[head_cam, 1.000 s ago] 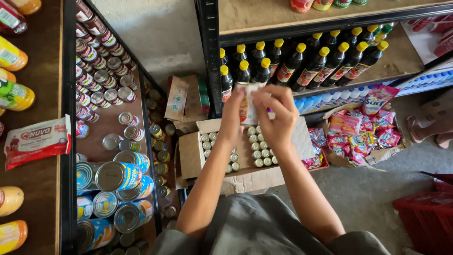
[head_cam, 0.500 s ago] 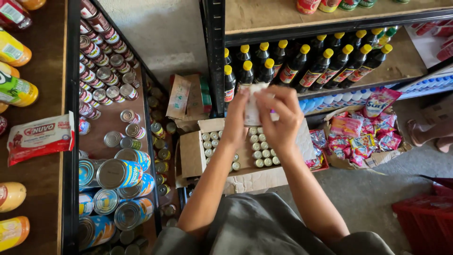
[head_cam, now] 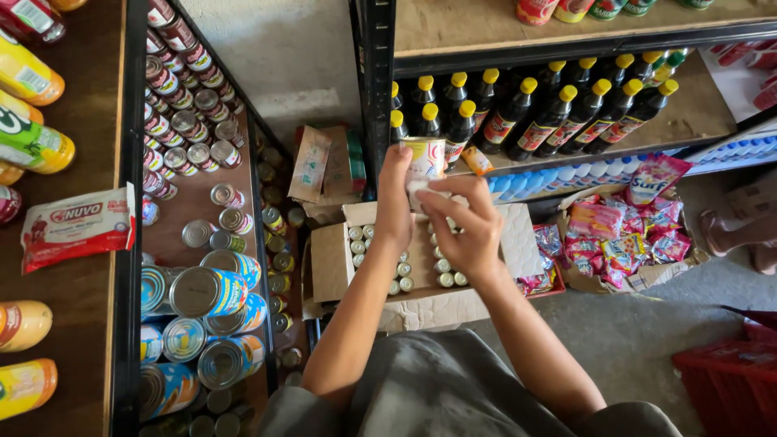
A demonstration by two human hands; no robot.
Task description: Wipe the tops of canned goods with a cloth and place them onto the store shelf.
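**A small can held up over an open box**

We see a small can (head_cam: 426, 159) with a pale label, held up in front of the dark shelf post, above an open cardboard box (head_cam: 421, 303). Our left hand (head_cam: 394, 202) wraps around the can's left side, fingers closed on it. Our right hand (head_cam: 467, 231) meets it from below and from the right, fingertips curled against the lower edge of the can, so both hands grip the same can.

The box lies on the floor directly beneath the hands, flaps spread open, with rows of little cans (head_cam: 401, 271) standing upright inside, their round tops facing us.

Just behind the can, on the lower shelf, stand dark bottles (head_cam: 518, 117) with yellow caps, packed in rows. Under that shelf we see a row of bottles with blue caps (head_cam: 566, 174). To the right of the open box sits another box of bright snack packets (head_cam: 619, 239), pink and red.

To the left, a brown shelf holds many tins (head_cam: 194, 129) in lines, and below them larger blue cans (head_cam: 206, 295) lie on their sides. Further left, on the wooden shelf, we see a white and red packet (head_cam: 77, 226) and yellow bottles (head_cam: 28, 77). At the far right edge stands a red crate (head_cam: 728, 380) on the grey floor.
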